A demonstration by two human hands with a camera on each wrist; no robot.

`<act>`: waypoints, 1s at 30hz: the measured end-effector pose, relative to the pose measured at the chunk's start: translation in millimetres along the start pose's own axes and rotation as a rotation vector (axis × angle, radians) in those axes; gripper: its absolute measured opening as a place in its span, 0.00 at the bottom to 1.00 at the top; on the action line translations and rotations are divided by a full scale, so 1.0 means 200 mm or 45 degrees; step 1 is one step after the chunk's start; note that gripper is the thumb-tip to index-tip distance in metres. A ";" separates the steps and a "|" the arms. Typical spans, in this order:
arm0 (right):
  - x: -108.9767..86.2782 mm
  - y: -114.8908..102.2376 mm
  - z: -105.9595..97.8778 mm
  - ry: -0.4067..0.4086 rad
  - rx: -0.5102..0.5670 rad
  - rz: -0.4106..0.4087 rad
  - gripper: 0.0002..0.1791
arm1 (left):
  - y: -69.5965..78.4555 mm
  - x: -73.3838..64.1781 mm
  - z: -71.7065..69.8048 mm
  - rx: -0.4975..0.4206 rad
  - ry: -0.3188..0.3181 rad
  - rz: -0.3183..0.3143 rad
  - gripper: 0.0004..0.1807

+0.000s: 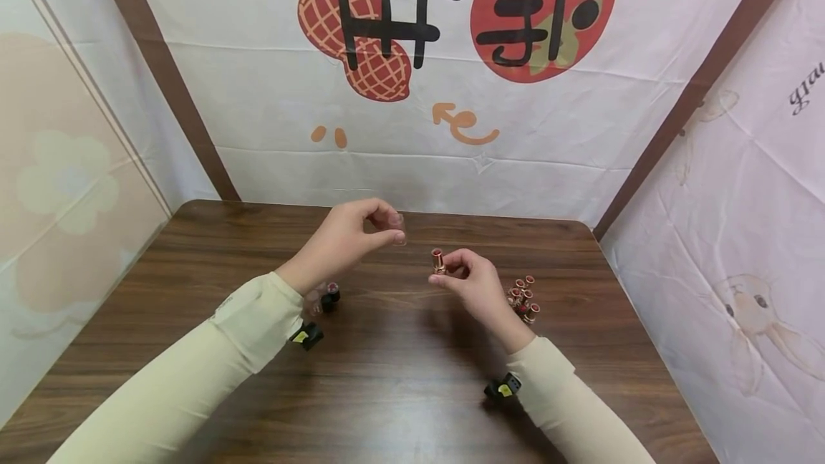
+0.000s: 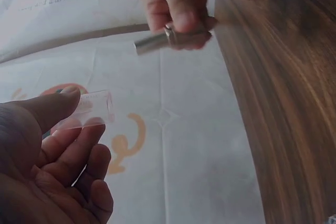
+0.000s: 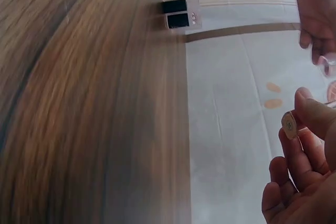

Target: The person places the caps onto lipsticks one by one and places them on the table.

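Observation:
My left hand (image 1: 354, 231) pinches a small clear plastic cap (image 2: 97, 108) between thumb and fingers, above the far half of the table. To its right and a little lower, my right hand (image 1: 475, 285) holds a gold lipstick tube (image 1: 438, 261) upright, its dark red end up. In the head view the cap and the tube are apart. The tube's flat base (image 3: 289, 125) faces the right wrist camera. In the left wrist view the tube is blurred.
Several gold tubes with red tops (image 1: 527, 296) stand close together beyond my right wrist. Beside my left wrist are black pieces (image 1: 329, 301) and clear ones. The brown wooden table (image 1: 387, 392) meets a printed white cloth backdrop (image 1: 271, 170) at its far edge.

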State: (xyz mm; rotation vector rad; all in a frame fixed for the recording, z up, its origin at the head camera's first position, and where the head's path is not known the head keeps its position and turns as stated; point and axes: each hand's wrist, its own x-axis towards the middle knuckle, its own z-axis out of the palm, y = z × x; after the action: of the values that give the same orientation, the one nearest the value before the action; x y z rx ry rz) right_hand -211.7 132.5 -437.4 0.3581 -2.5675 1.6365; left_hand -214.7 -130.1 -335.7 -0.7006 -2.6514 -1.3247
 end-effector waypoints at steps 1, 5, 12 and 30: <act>0.01 0.00 0.02 0.003 0.010 -0.001 0.16 | 0.01 0.01 0.00 0.002 -0.003 0.000 0.08; 0.02 -0.01 0.08 0.001 0.053 -0.010 0.17 | 0.03 0.04 0.01 0.015 -0.005 0.013 0.09; 0.04 -0.04 0.14 -0.046 0.103 -0.009 0.17 | 0.04 0.07 0.06 -0.011 -0.032 0.036 0.08; 0.07 -0.12 0.20 -0.024 0.319 0.005 0.16 | 0.04 0.06 0.14 0.090 -0.077 -0.009 0.07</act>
State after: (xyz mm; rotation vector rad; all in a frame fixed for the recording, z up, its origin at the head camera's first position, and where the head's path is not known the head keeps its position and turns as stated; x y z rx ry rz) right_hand -217.1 85.3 -430.6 0.3858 -2.3798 1.9700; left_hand -218.6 -100.0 -344.8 -0.7344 -2.7347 -1.2239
